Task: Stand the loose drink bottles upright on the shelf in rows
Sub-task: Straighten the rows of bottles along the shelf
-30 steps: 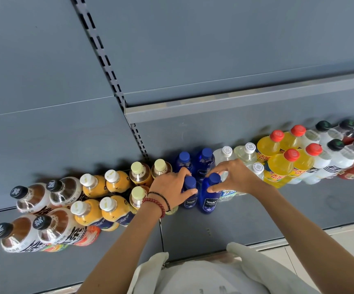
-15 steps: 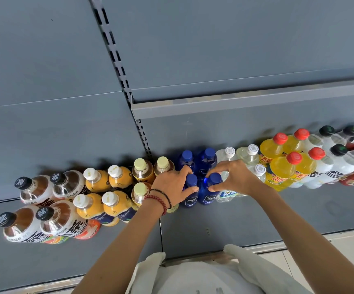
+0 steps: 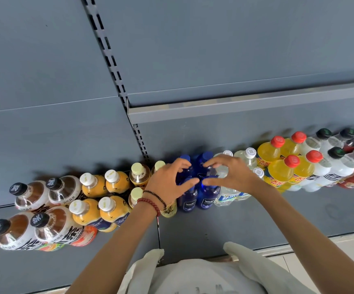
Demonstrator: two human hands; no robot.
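Nearest the camera, two bare forearms reach out over a pale garment toward the shelf (image 3: 256, 219). The left hand (image 3: 167, 183), with bead bracelets at the wrist, and the right hand (image 3: 233, 172) meet over the blue bottles (image 3: 205, 198); each is half closed, curled fingers on the back pair and thumbs against the caps of the front pair, squaring the group rather than lifting anything, as I judge it. The four blue bottles stand upright, two deep, at the middle of the line. To the left stand orange bottles (image 3: 110, 211) and brown tea bottles (image 3: 17, 232), also two deep; to the right clear bottles (image 3: 229, 196), yellow bottles (image 3: 282, 170), then white and dark ones to the frame edge. Every bottle in view stands upright in rows, and none lies loose, so the task looks nearly finished here. Behind them rises the grey back panel (image 3: 235, 49).
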